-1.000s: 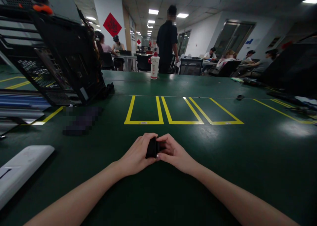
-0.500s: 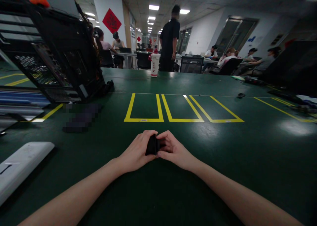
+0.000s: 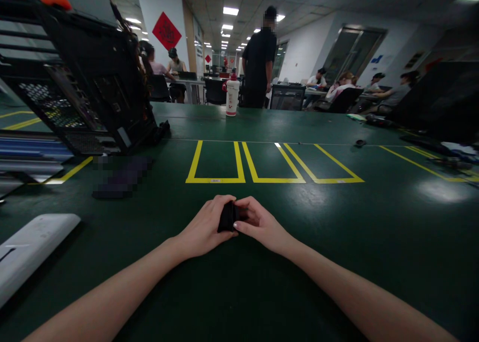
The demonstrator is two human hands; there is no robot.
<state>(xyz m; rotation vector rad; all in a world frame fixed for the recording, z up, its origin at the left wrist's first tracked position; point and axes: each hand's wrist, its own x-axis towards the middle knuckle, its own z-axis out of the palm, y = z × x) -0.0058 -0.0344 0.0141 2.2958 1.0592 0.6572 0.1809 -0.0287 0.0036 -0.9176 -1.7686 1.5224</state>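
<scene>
Between my two hands is a small black block-shaped object (image 3: 226,218), low over the green table (image 3: 239,287). Its exact kind I cannot make out. My left hand (image 3: 207,227) is closed around its left side, thumb below and fingers over the top. From the other side my right hand (image 3: 260,227) grips its right edge, with the thumb at the near side and the fingers curled behind. The fingers hide part of the object.
Yellow tape outlines (image 3: 215,180) mark the table beyond my hands. At left stand an open black computer case (image 3: 93,92) and a white device (image 3: 35,247). A white bottle (image 3: 232,100) is at the far edge. Behind it a person (image 3: 259,62) stands; others sit at desks.
My right thumb has moved slightly up and left along the black object. Both hands keep hold of it. The standing person behind has shifted slightly.
</scene>
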